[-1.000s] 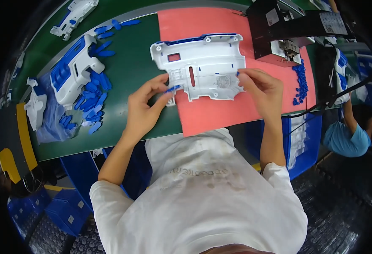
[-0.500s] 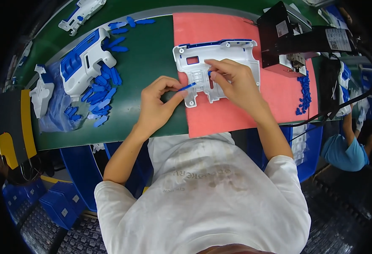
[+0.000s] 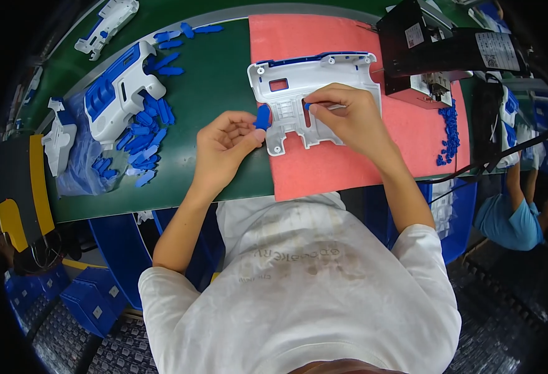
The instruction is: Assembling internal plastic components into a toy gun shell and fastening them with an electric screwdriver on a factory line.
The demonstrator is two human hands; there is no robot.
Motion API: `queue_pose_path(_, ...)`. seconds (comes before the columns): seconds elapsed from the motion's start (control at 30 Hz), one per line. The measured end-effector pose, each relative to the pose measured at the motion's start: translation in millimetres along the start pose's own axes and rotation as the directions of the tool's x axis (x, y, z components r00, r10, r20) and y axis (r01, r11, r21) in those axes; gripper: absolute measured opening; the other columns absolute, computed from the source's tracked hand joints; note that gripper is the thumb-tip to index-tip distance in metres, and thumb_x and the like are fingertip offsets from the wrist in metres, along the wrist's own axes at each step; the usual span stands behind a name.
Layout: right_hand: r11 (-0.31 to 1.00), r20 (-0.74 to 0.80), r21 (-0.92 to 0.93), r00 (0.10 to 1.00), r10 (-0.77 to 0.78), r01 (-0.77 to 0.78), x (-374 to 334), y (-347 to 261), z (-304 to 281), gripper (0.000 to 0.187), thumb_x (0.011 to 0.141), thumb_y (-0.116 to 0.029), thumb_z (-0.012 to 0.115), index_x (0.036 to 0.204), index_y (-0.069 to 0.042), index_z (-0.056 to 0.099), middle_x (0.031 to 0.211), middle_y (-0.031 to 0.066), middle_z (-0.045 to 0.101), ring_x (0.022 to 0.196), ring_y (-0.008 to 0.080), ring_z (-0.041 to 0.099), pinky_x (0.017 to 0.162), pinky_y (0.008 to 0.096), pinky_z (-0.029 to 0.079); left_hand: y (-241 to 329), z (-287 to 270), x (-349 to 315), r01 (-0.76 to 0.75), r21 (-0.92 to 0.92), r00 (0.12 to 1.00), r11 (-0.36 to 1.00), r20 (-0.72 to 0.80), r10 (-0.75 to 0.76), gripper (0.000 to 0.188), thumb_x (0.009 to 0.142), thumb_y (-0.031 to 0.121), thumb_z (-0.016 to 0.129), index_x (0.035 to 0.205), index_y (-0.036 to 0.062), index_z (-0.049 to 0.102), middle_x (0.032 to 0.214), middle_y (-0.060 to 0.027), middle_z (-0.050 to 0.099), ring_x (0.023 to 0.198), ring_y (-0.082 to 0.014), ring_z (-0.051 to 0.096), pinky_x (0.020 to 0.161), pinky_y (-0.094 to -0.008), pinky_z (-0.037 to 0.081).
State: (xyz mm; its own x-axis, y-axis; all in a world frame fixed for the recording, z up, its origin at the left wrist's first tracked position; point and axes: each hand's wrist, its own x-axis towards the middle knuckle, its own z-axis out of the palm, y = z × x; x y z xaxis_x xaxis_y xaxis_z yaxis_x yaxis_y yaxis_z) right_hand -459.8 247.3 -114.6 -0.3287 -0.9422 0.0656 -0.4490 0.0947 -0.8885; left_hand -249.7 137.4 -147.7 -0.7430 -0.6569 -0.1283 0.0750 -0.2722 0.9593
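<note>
A white plastic housing shell [image 3: 314,78] with a blue edge strip lies hollow side up on the pink mat [image 3: 314,177]. At its left edge, my left hand [image 3: 224,146] pinches a flat blue plastic piece [image 3: 263,116] between thumb and fingers, its broad face turned up. Over the shell's middle, my right hand [image 3: 352,118] is closed, thumb against fingertips, on a small blue part [image 3: 307,106] beside a slot in the shell. Most of that small part is hidden by the fingers.
Loose blue pieces [image 3: 140,140] lie at the left beside a white-and-blue housing [image 3: 121,93] and a clear plastic bag [image 3: 77,177]. Small blue parts [image 3: 448,137] line the mat's right side. A black fixture [image 3: 414,56] with cables stands back right; a co-worker's blue sleeve [image 3: 504,221] shows beyond.
My left hand has turned the flat blue piece from edge-on to face-up and shifted slightly left. My right hand stays over the shell with the small blue part. The whole view has shifted slightly.
</note>
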Motion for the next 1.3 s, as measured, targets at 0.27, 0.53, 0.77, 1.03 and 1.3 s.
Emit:
queue_pose_path(0.27, 0.972, 0.029, -0.197, 0.992, -0.124, 0.127, 2.7, -1.1, -0.1, 0.016, 0.084, 0.003, 0.062, 0.097, 0.000, 0.070, 0.092, 0.0072, 0.067, 0.081, 0.0163, 0.065, 0.065, 0.0266, 0.054, 0.1, 2.8, -4.2, 0.009, 0.015, 0.999, 1.000, -0.033, -0.009, 0.024, 0.084, -0.004, 0.067, 0.106, -0.0059, 0.057, 0.093, -0.0095, 0.063, 0.084, -0.0128, 0.063, 0.076, -0.0250, 0.054)
queue_pose_path(0.53, 0.853, 0.028, -0.431, 0.949, -0.314, 0.295, 7.8, 7.5, 1.0, 0.012, 0.077, 0.000, 0.062, 0.085, -0.002, 0.070, 0.085, 0.0139, 0.065, 0.073, 0.0310, 0.063, 0.066, 0.0381, 0.050, 8.4, 11.0, -1.4, 0.007, -0.021, 1.000, 1.000, -0.004, -0.007, 0.024, 0.084, -0.005, 0.066, 0.106, -0.0067, 0.056, 0.093, -0.0101, 0.062, 0.082, -0.0128, 0.063, 0.075, -0.0242, 0.054)
queue_pose_path(0.77, 0.892, 0.019, -0.361, 0.958, -0.285, 0.272, 5.3, 2.9, -3.5, 0.014, 0.077, -0.001, 0.062, 0.089, -0.002, 0.070, 0.083, 0.0126, 0.064, 0.071, 0.0292, 0.063, 0.065, 0.0373, 0.050, 7.3, 18.1, 6.2, -0.028, -0.042, 1.000, 0.999, 0.011, 0.029, 0.024, 0.084, -0.006, 0.066, 0.106, -0.0072, 0.056, 0.094, -0.0103, 0.062, 0.082, -0.0126, 0.063, 0.074, -0.0237, 0.054)
queue_pose_path(1.03, 0.882, 0.103, -0.404, 0.970, -0.219, 0.242, -3.1, -7.3, -12.5, 0.012, 0.079, -0.005, 0.066, 0.091, -0.002, 0.068, 0.084, 0.0102, 0.063, 0.070, 0.0241, 0.063, 0.064, 0.0321, 0.050, 11.0, 19.5, 14.6, -0.058, 0.006, 0.997, 0.998, 0.051, 0.058, 0.020, 0.085, -0.005, 0.065, 0.103, -0.0064, 0.057, 0.089, -0.0083, 0.064, 0.084, -0.0117, 0.064, 0.074, -0.0229, 0.052)
queue_pose_path(1.3, 0.945, -0.033, -0.274, 0.980, -0.196, 0.180, -19.5, -10.7, -21.6, 0.020, 0.078, -0.004, 0.069, 0.097, -0.001, 0.067, 0.093, 0.0101, 0.064, 0.078, 0.0221, 0.063, 0.069, 0.0303, 0.050, 5.6, 16.0, 34.7, -0.107, 0.287, 0.991, 0.952, -0.044, 0.124, 0.016, 0.083, 0.001, 0.069, 0.095, -0.0043, 0.060, 0.089, -0.0057, 0.066, 0.084, -0.0101, 0.063, 0.078, -0.0238, 0.051)
